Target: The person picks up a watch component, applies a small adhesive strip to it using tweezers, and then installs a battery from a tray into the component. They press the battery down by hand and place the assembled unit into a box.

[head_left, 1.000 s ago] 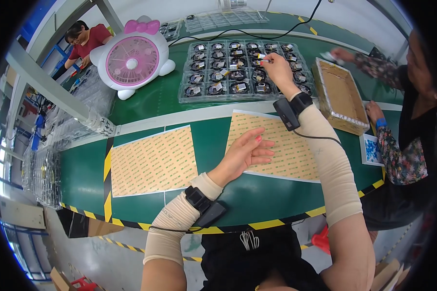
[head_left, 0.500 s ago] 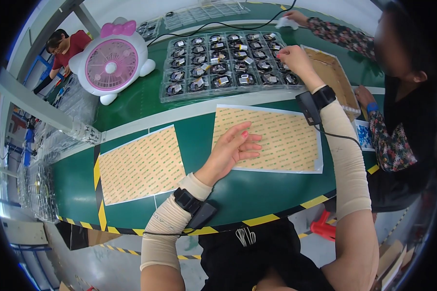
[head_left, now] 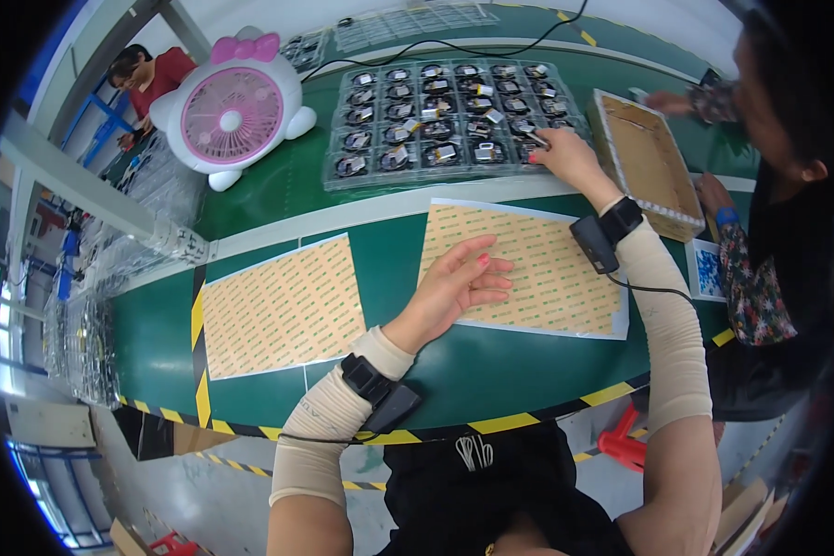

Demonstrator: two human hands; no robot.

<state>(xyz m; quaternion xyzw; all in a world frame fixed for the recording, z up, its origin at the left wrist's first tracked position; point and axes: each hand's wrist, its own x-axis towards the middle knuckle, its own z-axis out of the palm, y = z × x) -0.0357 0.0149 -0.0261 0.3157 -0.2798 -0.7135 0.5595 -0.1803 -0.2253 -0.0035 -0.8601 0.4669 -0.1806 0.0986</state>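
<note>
Pink fan (head_left: 234,113) beside parts tray (head_left: 445,120)

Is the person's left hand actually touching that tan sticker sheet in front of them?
Touching. The head view shows the left hand lying flat with its fingers pressed onto the tan sticker sheet.
</note>
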